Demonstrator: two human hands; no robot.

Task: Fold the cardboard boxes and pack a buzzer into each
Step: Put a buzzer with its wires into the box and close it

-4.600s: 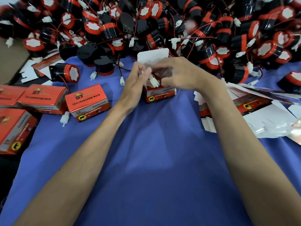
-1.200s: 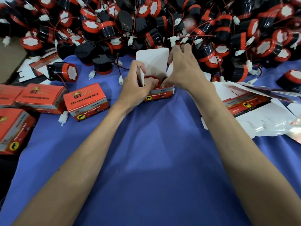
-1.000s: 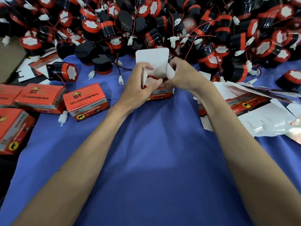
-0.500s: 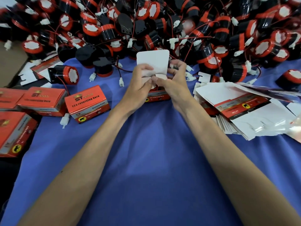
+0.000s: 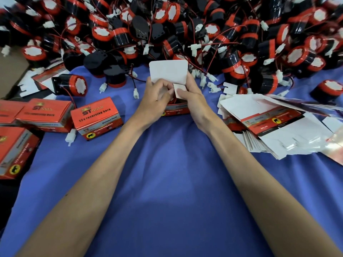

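Between the two hands, touching both: box (image 5: 175, 111), seated on blue cloth (image 5: 167, 182), long axis left to right, palm to palm. Opening upward. Lid (image 5: 168, 72): upright on the far edge, beyond the fingertips, white inner face toward the wearer. Left hand (image 5: 155, 97): grips the box's left end, fingers curled. Right hand (image 5: 194, 98): pinches the small side flap (image 5: 179, 89), tilted inward over the opening. Contents mostly hidden; cannot confirm a buzzer seated inside. Neither hand nearer the lid by any clear margin. Judged next: flaps down, then lid folded toward the wearer across the long axis. Loose buzzers (image 5: 118, 36) heaped beyond the lid; closed boxes (image 5: 96, 117) left of the left hand; flat blanks (image 5: 269, 117) right of the right.
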